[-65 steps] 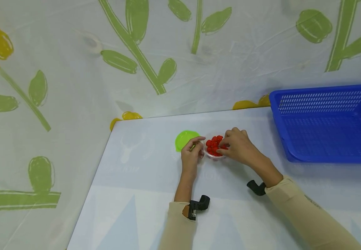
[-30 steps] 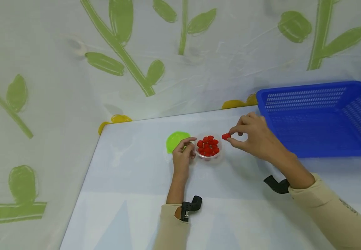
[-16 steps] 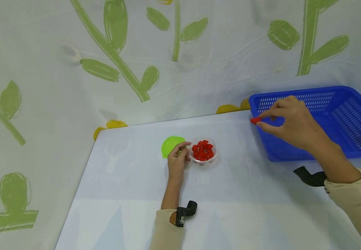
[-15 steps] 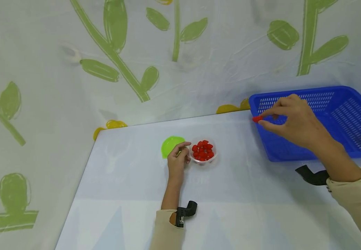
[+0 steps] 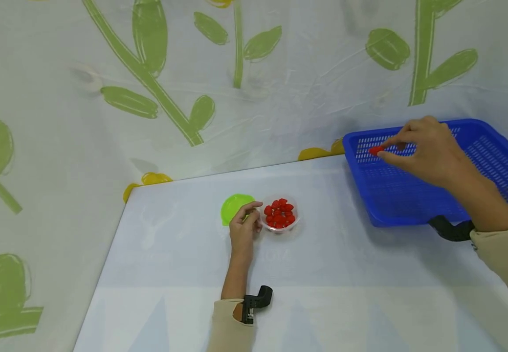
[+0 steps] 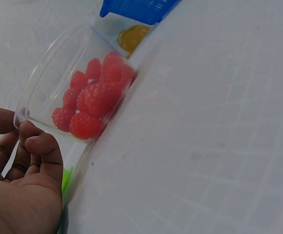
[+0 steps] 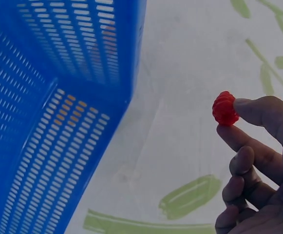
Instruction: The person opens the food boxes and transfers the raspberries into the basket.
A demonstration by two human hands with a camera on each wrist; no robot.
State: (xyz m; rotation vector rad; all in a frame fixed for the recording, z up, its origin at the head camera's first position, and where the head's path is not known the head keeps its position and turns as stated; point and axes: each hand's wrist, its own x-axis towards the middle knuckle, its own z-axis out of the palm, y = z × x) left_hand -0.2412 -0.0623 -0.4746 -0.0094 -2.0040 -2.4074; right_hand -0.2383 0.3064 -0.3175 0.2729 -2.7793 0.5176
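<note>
Between thumb and index finger my right hand [image 5: 436, 151] pinches a red raspberry [image 7: 225, 108], held up over the left part of the blue plastic basket [image 5: 370, 208]. A clear plastic bowl [image 6: 46, 66] with several raspberries [image 6: 100, 95] in it stands on the table. My left hand [image 5: 242, 227] pinches the near-left rim of this bowl with its fingertips, its other fingers loosely curled. Partly behind the left hand in the head view lies a bright green lid [image 5: 236, 206], of which the left wrist view shows only a sliver.
The white table [image 5: 333, 264] meets a leaf-patterned sheet [image 5: 306, 107] at the back and left. The basket has slotted walls and stands at the back right, to the right of the bowl.
My right hand has taken a raspberry out of the bowl and carried it right and up, over the basket. The left hand has stayed at the bowl's rim; the head view has shifted right.
</note>
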